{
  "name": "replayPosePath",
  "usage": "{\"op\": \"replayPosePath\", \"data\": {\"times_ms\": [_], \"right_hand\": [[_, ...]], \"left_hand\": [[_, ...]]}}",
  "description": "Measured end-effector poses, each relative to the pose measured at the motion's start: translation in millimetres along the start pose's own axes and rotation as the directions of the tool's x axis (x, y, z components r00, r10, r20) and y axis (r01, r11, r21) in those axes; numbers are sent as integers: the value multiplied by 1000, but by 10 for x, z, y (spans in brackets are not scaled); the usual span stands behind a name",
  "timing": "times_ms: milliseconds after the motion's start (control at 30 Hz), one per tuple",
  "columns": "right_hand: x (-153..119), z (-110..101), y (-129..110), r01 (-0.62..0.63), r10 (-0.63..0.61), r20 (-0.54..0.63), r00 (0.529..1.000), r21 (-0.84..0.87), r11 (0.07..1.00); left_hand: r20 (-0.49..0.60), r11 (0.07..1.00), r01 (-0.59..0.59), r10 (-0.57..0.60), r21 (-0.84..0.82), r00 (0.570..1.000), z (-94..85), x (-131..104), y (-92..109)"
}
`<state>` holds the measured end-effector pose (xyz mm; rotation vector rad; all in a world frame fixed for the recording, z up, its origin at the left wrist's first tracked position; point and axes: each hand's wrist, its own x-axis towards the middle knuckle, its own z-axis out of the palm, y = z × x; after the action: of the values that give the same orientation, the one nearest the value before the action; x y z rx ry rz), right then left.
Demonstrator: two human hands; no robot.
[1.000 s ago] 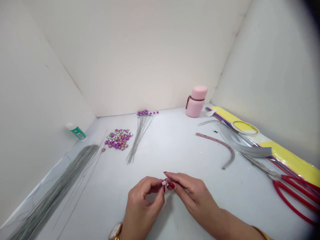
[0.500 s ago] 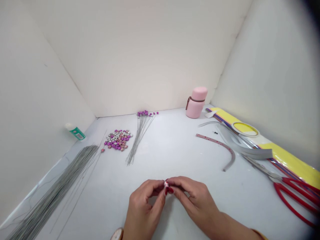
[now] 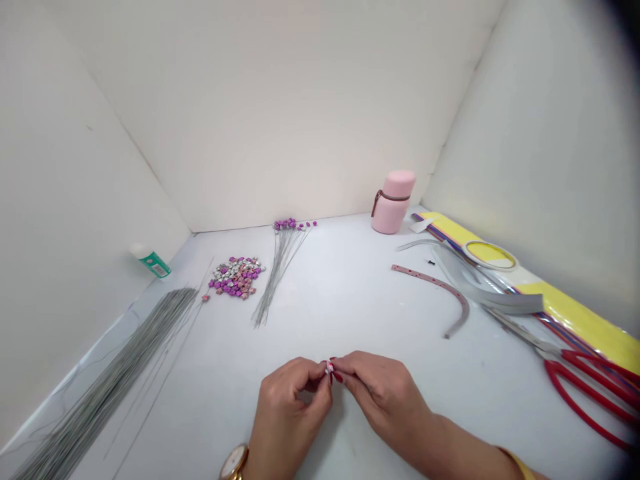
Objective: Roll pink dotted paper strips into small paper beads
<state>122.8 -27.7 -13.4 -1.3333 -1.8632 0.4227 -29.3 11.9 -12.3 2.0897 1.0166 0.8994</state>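
Near the front middle of the table, a small silvery and red piece (image 3: 329, 367) is pinched between the fingertips of both hands. My left hand (image 3: 294, 407) grips it from the left with thumb and forefinger. From the right, the thumb and forefinger of my right hand (image 3: 383, 393) press on it. The fingers partly cover the piece. Farther back lies a heap of small purple, pink and silver pieces (image 3: 236, 278). Beside it is a bundle of thin wires (image 3: 276, 280) with purple tips.
Long grey wires (image 3: 110, 380) and a green-and-white tube (image 3: 153, 261) lie left. A pink bottle (image 3: 390, 213) stands at the back. On the right are a curved strip (image 3: 440, 283), red-handled scissors (image 3: 575, 373), a tape ring (image 3: 516, 263) and yellow packets (image 3: 575, 317).
Both hands have shifted slightly, still pinching the small piece, which sits a little farther left. More of the left wrist's watch shows.
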Motion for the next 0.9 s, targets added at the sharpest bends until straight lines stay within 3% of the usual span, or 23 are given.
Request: {"op": "replayPosePath", "data": {"times_ms": [133,333,467,667,900], "right_hand": [[17,-36,6,-98,97,16,995,102,990],[30,-53,12,-80,71,62,996,156,985],[30,-47,8,-122,120,25,992,137,983],[29,-30,14,-170,172,-4,985,127,977],[23,-22,4,-84,84,4,996,77,993]], "left_hand": [[66,987,117,-110,-110,992,-19,17,7],[79,975,101,-87,-198,993,-42,11,-13],[56,962,123,-113,-242,992,-19,-3,-55],[68,960,146,-134,-239,989,-13,-5,-16],[8,985,87,-87,-146,996,-1,-11,7]]}}
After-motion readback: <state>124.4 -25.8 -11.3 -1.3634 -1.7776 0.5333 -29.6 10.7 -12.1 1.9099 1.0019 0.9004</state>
